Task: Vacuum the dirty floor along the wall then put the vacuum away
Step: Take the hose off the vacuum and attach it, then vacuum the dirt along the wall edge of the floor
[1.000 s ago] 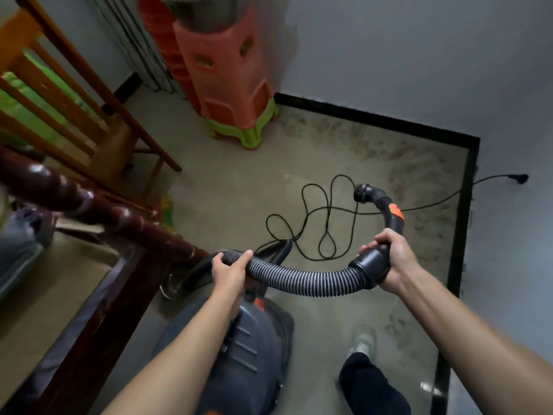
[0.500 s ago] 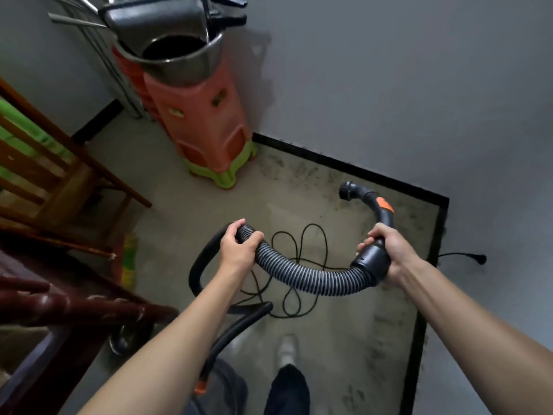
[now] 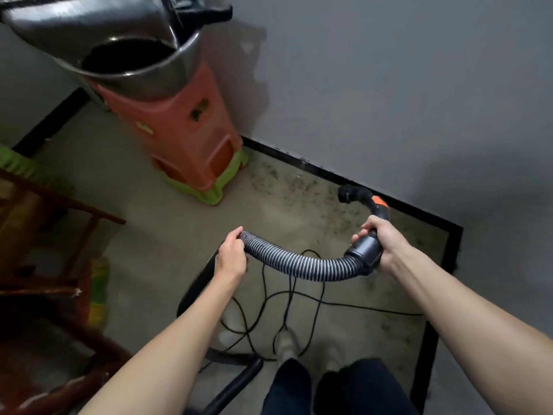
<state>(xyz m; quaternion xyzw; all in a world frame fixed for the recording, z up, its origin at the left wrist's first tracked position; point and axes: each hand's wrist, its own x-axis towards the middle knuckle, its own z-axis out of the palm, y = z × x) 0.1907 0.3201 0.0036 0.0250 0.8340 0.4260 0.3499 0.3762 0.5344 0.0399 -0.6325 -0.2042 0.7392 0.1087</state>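
Hose [image 3: 299, 266], one, gripped by two hands [image 3: 232, 256] [image 3: 386, 244]

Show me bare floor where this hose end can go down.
Freest: the beige floor between the orange plastic stool stack, the wooden chair and the left hand. The gritty strip along the black skirting is open too. Crowded: under the grey ribbed hose, where the black power cord loops.

No writing, brand, number or sign can be read. A pale mark on the side of the orange plastic stool [image 3: 179, 139] is too blurred to make out. The vacuum hose [image 3: 299, 265] and its handle [image 3: 363, 251] show no legible marking.
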